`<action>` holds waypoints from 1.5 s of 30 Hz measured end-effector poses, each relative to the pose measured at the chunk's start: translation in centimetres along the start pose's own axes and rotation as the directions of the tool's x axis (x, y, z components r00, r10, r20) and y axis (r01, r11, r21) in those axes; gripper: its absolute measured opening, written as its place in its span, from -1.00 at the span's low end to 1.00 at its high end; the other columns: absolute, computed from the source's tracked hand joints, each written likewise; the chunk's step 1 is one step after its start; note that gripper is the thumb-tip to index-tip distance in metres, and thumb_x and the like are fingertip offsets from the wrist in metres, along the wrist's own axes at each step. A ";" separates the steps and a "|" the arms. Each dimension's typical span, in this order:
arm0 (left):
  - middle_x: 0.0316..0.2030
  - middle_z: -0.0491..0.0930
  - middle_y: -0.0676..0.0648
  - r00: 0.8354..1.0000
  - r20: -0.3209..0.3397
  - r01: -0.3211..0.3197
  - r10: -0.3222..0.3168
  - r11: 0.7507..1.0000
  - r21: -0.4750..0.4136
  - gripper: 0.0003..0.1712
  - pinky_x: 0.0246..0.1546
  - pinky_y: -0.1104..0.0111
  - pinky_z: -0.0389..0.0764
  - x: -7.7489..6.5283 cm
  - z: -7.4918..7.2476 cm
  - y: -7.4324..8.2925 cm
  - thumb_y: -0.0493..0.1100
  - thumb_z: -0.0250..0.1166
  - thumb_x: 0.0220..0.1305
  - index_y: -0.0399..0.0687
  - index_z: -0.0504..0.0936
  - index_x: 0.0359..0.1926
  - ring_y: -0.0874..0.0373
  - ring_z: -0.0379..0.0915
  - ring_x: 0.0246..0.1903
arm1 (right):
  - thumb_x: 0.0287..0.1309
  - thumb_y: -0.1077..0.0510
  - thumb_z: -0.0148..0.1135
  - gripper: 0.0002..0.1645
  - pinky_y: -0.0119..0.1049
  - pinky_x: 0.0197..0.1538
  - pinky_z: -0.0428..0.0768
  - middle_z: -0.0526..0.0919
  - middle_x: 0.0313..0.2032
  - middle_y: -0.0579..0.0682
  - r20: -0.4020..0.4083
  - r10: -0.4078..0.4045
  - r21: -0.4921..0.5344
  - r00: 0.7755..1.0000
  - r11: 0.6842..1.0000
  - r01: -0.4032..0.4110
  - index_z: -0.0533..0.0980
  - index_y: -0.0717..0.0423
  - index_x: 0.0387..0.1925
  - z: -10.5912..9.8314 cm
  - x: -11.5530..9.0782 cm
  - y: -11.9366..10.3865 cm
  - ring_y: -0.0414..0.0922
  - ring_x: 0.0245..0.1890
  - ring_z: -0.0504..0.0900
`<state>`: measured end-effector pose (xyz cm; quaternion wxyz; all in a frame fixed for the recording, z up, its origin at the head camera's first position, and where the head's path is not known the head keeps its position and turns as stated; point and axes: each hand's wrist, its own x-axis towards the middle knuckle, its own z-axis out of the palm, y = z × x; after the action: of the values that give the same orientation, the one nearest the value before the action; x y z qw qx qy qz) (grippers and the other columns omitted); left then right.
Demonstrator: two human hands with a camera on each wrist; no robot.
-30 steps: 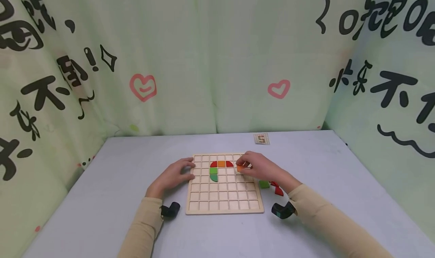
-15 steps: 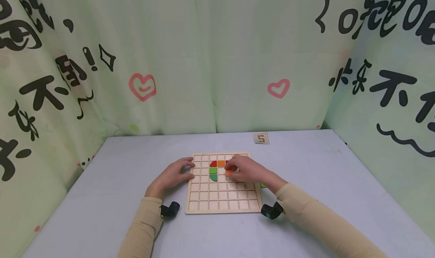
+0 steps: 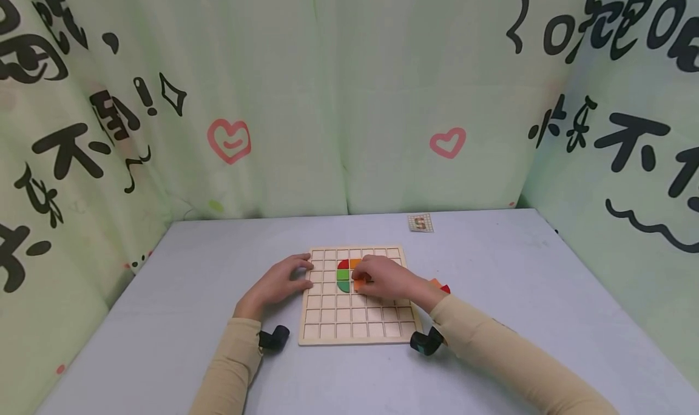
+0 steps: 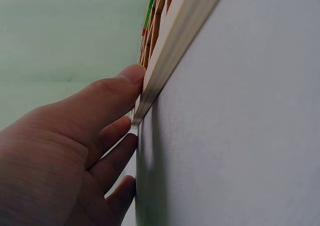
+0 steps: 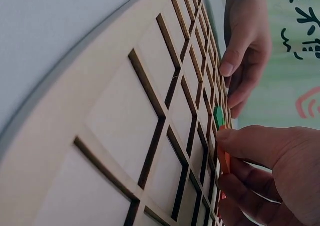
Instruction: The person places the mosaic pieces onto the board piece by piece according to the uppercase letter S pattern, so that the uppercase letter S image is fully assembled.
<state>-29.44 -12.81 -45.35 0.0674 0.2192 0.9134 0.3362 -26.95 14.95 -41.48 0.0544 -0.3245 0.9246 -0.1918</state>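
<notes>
Pinching an orange piece (image 5: 225,160) over the gridded board (image 3: 338,331), the right hand (image 3: 384,277) is just beside the dark green piece (image 3: 343,286). The left hand (image 3: 281,280), loosely spread, touches the board's left edge.

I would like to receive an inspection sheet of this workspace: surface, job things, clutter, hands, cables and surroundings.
Surface: flat white table.
Job things: pale wooden grid board with a red quarter-round piece, orange square piece, light green square piece and dark green quarter-round piece; cells under the right hand are hidden.
Clutter: small printed paper-like card behind the board; loose orange piece and loose red piece to its right, shapes partly hidden.
Hands: left hand touches the board's left edge; right hand pinches another orange piece at the board.
Cables: nothing seen.
Surroundings: pale green fabric curtains with black writing and pink hearts.
</notes>
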 end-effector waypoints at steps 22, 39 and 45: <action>0.42 0.36 -0.20 1.000 -0.002 -0.013 0.013 1.000 0.009 -0.59 0.48 -0.02 0.24 0.1 0.0 -0.2 -0.16 0.36 0.31 -0.20 0.60 0.13 -0.18 0.19 0.46 | 0.23 0.20 0.35 -0.77 -0.30 -0.12 0.59 0.65 -0.22 0.01 -0.003 0.015 -0.005 1.000 1.000 -0.015 0.66 0.20 -0.09 0.2 0.2 -0.2 -0.15 -0.25 0.52; 0.41 0.37 -0.21 1.000 0.000 -0.025 0.025 1.000 0.003 -0.58 0.47 -0.01 0.25 0.0 0.2 -0.3 -0.15 0.37 0.30 -0.20 0.61 0.13 -0.18 0.20 0.45 | 0.22 0.21 0.35 -0.79 -0.32 -0.15 0.57 0.64 -0.26 -0.03 -0.002 0.022 -0.001 1.000 1.000 -0.022 0.67 0.19 -0.12 0.2 0.0 -0.2 -0.17 -0.27 0.52; 0.41 0.37 -0.21 1.000 -0.001 -0.027 0.027 1.000 0.000 -0.58 0.47 -0.01 0.25 0.0 0.1 -0.2 -0.15 0.36 0.30 -0.21 0.60 0.13 -0.19 0.20 0.45 | 0.22 0.19 0.37 -0.78 -0.33 -0.15 0.56 0.66 -0.26 -0.03 0.001 0.021 -0.001 1.000 1.000 -0.021 0.68 0.19 -0.11 0.4 0.4 -0.1 -0.17 -0.27 0.52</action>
<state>-29.53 -12.89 -45.57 0.0623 0.2315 0.9104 0.3372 -27.10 14.50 -41.77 0.0570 -0.3148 0.9281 -0.1906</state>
